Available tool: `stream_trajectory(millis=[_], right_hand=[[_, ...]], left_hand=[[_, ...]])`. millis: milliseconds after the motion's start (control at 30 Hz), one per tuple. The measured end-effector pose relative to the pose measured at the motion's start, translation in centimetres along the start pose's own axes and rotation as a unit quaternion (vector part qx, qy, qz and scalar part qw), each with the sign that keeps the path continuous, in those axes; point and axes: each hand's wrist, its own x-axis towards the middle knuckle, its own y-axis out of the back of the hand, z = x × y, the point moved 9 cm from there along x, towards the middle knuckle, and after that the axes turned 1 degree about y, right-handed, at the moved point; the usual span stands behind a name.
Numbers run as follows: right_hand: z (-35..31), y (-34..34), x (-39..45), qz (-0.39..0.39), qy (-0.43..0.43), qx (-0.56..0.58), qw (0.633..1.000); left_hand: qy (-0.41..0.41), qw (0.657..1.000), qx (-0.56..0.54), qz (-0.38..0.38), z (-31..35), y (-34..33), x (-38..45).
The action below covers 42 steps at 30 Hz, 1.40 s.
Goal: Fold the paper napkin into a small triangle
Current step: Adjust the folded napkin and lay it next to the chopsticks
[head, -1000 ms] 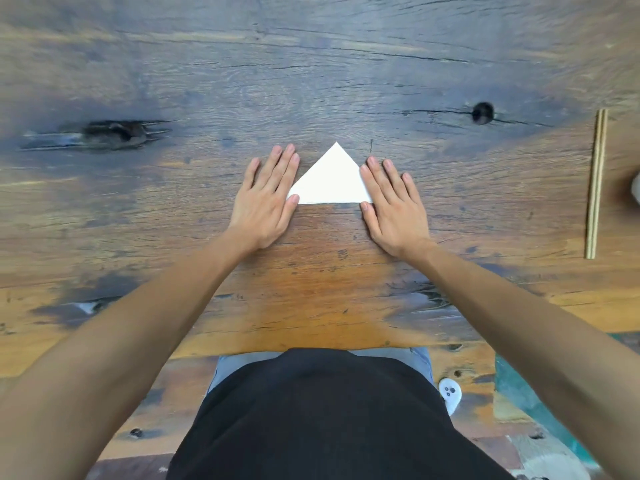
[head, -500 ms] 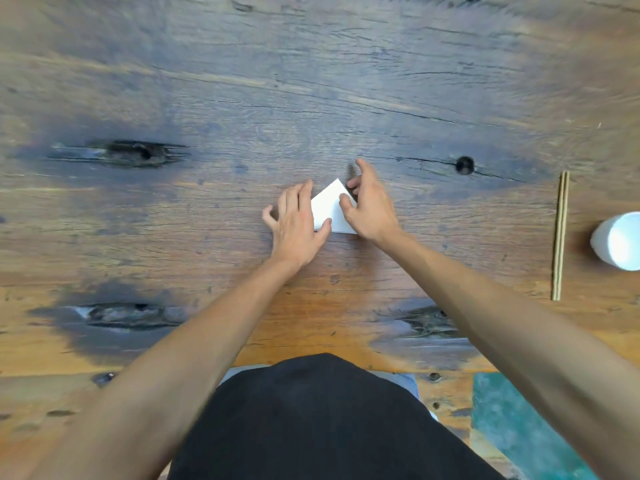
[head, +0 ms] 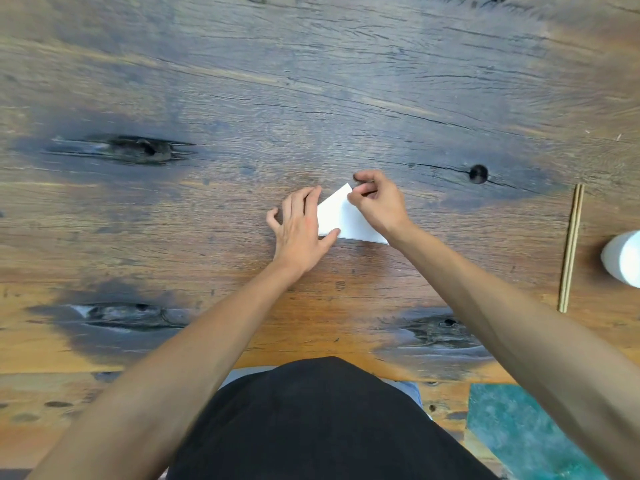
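Note:
A white paper napkin (head: 341,220), folded into a triangle, lies flat on the dark wooden table (head: 311,98) in the middle of the view. My left hand (head: 301,230) rests flat with its fingers spread, pressing the napkin's left part, its thumb on the near edge. My right hand (head: 379,202) has its fingers curled and pinches the napkin's far tip between thumb and fingertips. The right side of the napkin is hidden under that hand and wrist.
A pair of wooden chopsticks (head: 570,247) lies lengthwise at the right. A white round object (head: 623,258) sits at the right edge, cut off by the frame. Knots and cracks mark the tabletop. My dark clothing fills the bottom centre.
Both hands lay flat beside the triangle a second ago. Since then they closed in on it, and my right hand has curled and taken hold of the far tip.

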Motion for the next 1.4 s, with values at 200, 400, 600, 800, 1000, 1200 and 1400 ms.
stream_trajectory(millis=[200, 400, 600, 800, 1000, 1200, 1400], right_hand=[[-0.5, 0.7, 0.2, 0.004, 0.027, -0.078, 0.997], [-0.4, 0.5, 0.1, -0.007, 0.008, -0.073, 0.997], [-0.5, 0.2, 0.1, -0.014, -0.008, -0.057, 0.998], [-0.4, -0.1, 0.2, -0.035, -0.014, -0.056, 0.998], [-1.2, 0.2, -0.2, -0.052, 0.021, -0.077, 0.995], [-1.9, 1.0, -1.5, -0.11, 0.045, -0.043, 0.992], [-2.5, 3.7, -3.6, -0.098, 0.102, 0.01, 0.99]], left_hand=[[0.001, 1.0, -0.004, 0.008, 0.0, 0.0, 0.0], [0.0, 1.0, -0.003, 0.006, 0.0, -0.1, 0.0], [0.0, 1.0, -0.003, 0.005, -0.1, -0.1, 0.0], [-0.001, 1.0, -0.005, 0.003, -0.1, -0.1, 0.0], [0.001, 1.0, -0.016, -0.012, 0.0, -0.1, 0.0], [-0.016, 0.998, -0.044, -0.031, 0.7, 0.7, 0.1], [-0.069, 0.982, -0.15, -0.092, 3.3, 2.8, 1.2]])
